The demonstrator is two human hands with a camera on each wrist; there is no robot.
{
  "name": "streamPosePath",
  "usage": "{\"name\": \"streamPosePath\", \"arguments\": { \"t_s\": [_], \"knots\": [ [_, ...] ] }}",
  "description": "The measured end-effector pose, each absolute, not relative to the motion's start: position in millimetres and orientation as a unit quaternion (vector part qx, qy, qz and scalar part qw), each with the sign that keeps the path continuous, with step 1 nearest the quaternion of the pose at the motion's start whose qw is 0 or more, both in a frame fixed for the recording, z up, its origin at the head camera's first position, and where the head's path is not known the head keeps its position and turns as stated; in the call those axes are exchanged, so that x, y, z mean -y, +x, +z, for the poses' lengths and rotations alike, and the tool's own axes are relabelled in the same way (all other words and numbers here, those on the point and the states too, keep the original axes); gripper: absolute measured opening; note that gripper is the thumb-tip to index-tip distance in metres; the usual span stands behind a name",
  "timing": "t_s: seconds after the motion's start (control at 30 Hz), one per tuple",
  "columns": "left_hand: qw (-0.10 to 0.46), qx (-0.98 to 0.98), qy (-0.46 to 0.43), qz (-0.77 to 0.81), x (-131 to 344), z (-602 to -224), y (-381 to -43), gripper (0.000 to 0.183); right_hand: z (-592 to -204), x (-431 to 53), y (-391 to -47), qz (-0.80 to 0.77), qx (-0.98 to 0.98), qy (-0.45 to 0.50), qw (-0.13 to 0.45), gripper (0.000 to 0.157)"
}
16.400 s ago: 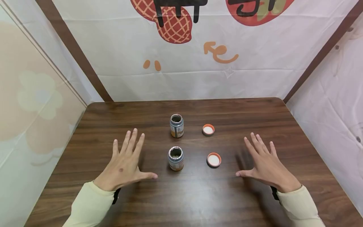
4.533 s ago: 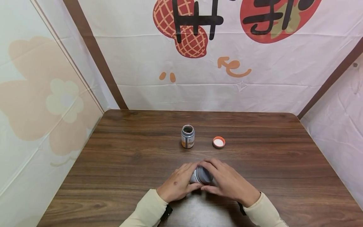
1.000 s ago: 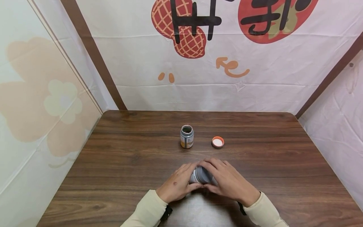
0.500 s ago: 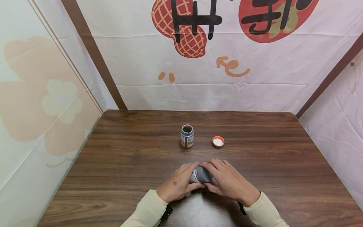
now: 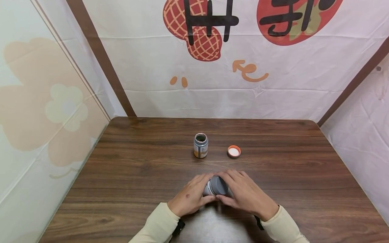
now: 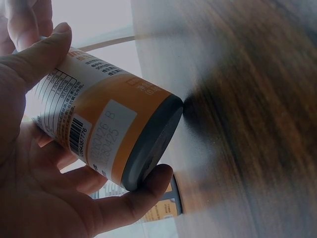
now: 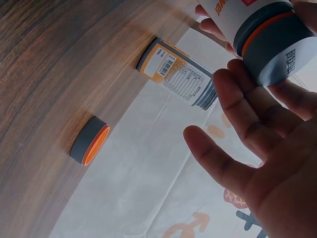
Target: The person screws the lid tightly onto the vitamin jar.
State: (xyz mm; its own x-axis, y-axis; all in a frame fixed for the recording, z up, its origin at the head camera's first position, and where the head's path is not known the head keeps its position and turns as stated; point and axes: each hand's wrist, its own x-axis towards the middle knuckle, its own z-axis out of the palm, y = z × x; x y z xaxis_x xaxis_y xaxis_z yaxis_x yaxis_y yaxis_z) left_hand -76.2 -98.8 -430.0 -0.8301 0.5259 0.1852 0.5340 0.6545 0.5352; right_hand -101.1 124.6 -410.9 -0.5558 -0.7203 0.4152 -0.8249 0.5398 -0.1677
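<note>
Orange-labelled bottle [image 6: 106, 111] tilted between both hands, well in from the worktop [image 5: 288, 162]'s far edge | left hand [image 5: 189, 196] curls round its body, presumably steadying it | right hand [image 5: 246, 194] grips its grey cap [image 5: 219, 185], likely for purchase | nearer that edge: uncapped bottle [image 5: 201, 150] upright, loose cap [image 5: 233, 152] lining-up | bottles 2, caps 2

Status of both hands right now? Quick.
Left hand: closed, holding the tilted bottle round its body.
Right hand: closed, thumb and fingertips gripping the gray lid on that bottle.
</note>
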Motion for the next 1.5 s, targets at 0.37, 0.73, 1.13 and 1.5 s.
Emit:
{"name": "streamPosePath", "arguments": {
  "t_s": [0.37, 0.73, 1.13, 1.5],
  "knots": [
    [0.002, 0.908, -0.289, -0.305, 99.0, -431.2, -76.7, 0.066, -410.3, -126.2, -102.4, 0.198, 0.844, 0.477, 0.146, 0.071],
    [-0.005, 0.907, -0.283, -0.311, 98.4, -430.4, -76.8, 0.063, -410.7, -124.5, -101.7, 0.197, 0.840, 0.480, 0.160, 0.064],
    [0.019, 0.905, -0.300, -0.301, 99.7, -431.5, -76.2, 0.061, -410.9, -123.9, -100.9, 0.189, 0.846, 0.469, 0.168, 0.061],
    [0.006, 0.909, -0.296, -0.295, 99.1, -429.6, -76.6, 0.061, -408.5, -125.6, -101.0, 0.171, 0.866, 0.446, 0.151, 0.066]
  ]
}}
